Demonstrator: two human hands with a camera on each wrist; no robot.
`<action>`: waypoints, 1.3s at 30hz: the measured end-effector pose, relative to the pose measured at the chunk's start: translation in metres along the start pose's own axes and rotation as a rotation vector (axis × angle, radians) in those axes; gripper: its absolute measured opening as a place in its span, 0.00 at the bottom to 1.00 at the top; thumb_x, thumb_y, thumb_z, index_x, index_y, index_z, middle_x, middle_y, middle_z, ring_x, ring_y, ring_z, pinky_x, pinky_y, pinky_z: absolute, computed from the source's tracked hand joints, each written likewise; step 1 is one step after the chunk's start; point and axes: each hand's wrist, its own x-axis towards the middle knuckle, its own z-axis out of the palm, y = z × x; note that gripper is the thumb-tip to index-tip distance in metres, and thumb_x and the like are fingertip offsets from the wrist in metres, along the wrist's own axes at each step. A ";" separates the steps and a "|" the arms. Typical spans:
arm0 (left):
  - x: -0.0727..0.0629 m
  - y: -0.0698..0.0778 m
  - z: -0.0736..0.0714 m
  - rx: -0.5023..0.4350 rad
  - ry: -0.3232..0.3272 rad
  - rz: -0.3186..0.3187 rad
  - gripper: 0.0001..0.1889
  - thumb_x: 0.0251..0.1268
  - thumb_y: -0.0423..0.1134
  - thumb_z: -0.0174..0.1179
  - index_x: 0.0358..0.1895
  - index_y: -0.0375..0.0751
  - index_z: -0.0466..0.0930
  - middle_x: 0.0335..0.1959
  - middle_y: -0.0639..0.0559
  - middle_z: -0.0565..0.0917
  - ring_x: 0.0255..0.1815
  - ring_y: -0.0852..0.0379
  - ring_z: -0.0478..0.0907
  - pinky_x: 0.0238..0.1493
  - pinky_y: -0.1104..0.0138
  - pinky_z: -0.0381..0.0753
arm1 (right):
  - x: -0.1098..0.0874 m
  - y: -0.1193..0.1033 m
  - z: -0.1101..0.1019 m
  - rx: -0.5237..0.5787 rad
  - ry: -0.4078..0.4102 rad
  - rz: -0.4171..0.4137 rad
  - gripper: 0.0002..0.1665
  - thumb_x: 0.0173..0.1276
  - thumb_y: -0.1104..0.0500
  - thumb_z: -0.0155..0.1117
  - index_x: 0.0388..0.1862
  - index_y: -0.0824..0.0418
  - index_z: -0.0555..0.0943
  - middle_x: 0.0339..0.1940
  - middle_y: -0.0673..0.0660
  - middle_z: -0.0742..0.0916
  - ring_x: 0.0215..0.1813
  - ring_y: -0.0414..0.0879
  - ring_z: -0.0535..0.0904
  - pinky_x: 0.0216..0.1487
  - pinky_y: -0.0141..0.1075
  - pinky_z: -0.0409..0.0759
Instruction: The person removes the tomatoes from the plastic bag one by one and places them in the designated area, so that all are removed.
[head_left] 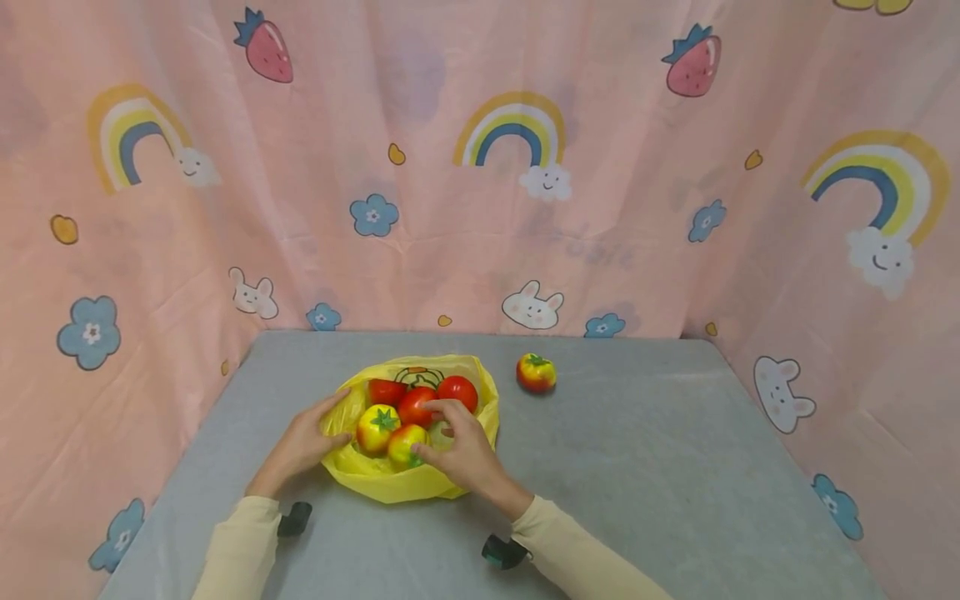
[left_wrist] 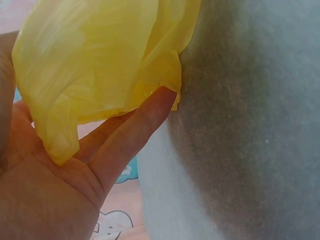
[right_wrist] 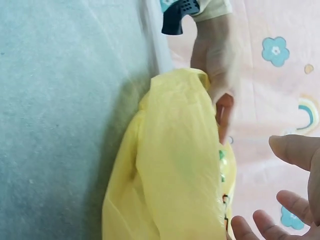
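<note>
A yellow plastic bag (head_left: 390, 487) sits with its mouth spread wide, several toy fruits inside. Among them are a red tomato (head_left: 457, 392) and two yellow-and-red tomato-like fruits, one with a green leaf star (head_left: 377, 427). A pale green round thing (head_left: 440, 433) peeks out under my right hand. My left hand (head_left: 303, 442) holds the bag's left side, the plastic between thumb and fingers in the left wrist view. Over the bag's right side, my right hand (head_left: 468, 454) has fingers and thumb spread, nothing between them in the right wrist view.
Another yellow-and-red fruit (head_left: 536, 373) with a green top lies on the grey table (head_left: 637, 483), behind and right of the bag. A pink curtain (head_left: 480, 250) with rainbows and rabbits surrounds the table's back and sides. Dark devices sit at both wrists.
</note>
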 end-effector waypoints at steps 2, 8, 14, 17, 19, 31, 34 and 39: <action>-0.001 0.000 0.000 0.002 -0.001 0.002 0.39 0.60 0.37 0.65 0.75 0.43 0.60 0.74 0.31 0.63 0.74 0.29 0.59 0.72 0.37 0.57 | 0.000 0.000 0.002 -0.011 -0.011 0.028 0.34 0.60 0.55 0.73 0.64 0.60 0.73 0.60 0.59 0.78 0.60 0.56 0.77 0.59 0.51 0.81; -0.001 0.000 0.000 -0.001 -0.002 0.007 0.39 0.60 0.37 0.65 0.75 0.43 0.60 0.74 0.32 0.63 0.74 0.29 0.59 0.72 0.36 0.57 | -0.001 0.002 0.008 -0.044 -0.032 0.079 0.36 0.58 0.52 0.75 0.65 0.57 0.73 0.59 0.56 0.78 0.61 0.53 0.76 0.59 0.50 0.81; -0.001 -0.001 -0.001 -0.002 -0.014 -0.003 0.39 0.60 0.38 0.65 0.76 0.44 0.60 0.74 0.32 0.63 0.74 0.29 0.59 0.72 0.36 0.57 | -0.001 0.006 0.014 -0.080 -0.062 0.085 0.38 0.58 0.51 0.75 0.65 0.55 0.72 0.59 0.54 0.77 0.61 0.50 0.75 0.60 0.48 0.81; -0.001 -0.001 -0.001 0.002 -0.016 0.000 0.39 0.60 0.38 0.66 0.75 0.44 0.60 0.74 0.32 0.63 0.73 0.29 0.59 0.72 0.36 0.58 | -0.001 0.008 0.017 -0.112 -0.071 0.092 0.38 0.57 0.50 0.76 0.65 0.53 0.72 0.59 0.52 0.77 0.61 0.49 0.75 0.60 0.46 0.81; -0.001 -0.002 -0.001 0.003 -0.016 0.006 0.39 0.60 0.38 0.66 0.75 0.44 0.61 0.74 0.32 0.63 0.73 0.29 0.60 0.72 0.36 0.58 | -0.001 0.008 0.018 -0.134 -0.075 0.107 0.39 0.57 0.50 0.76 0.66 0.52 0.71 0.59 0.52 0.76 0.60 0.48 0.74 0.60 0.44 0.80; -0.002 -0.002 0.001 -0.014 -0.028 -0.005 0.39 0.61 0.38 0.65 0.76 0.45 0.60 0.75 0.32 0.62 0.74 0.30 0.58 0.72 0.36 0.57 | 0.002 0.019 0.024 -0.191 -0.093 0.159 0.40 0.54 0.51 0.78 0.65 0.49 0.72 0.61 0.54 0.76 0.61 0.50 0.74 0.65 0.50 0.76; -0.002 -0.002 0.001 -0.017 -0.027 -0.003 0.39 0.61 0.37 0.65 0.76 0.45 0.60 0.75 0.32 0.62 0.74 0.30 0.58 0.72 0.36 0.56 | 0.004 0.022 0.026 -0.195 -0.091 0.133 0.41 0.54 0.55 0.78 0.66 0.50 0.71 0.61 0.55 0.76 0.61 0.51 0.74 0.65 0.50 0.76; -0.003 -0.002 0.002 -0.019 -0.014 0.011 0.39 0.60 0.37 0.65 0.76 0.44 0.60 0.75 0.32 0.62 0.74 0.29 0.58 0.72 0.36 0.57 | 0.005 0.027 0.027 -0.208 -0.084 0.099 0.42 0.52 0.60 0.78 0.66 0.51 0.70 0.58 0.55 0.76 0.59 0.52 0.75 0.63 0.48 0.77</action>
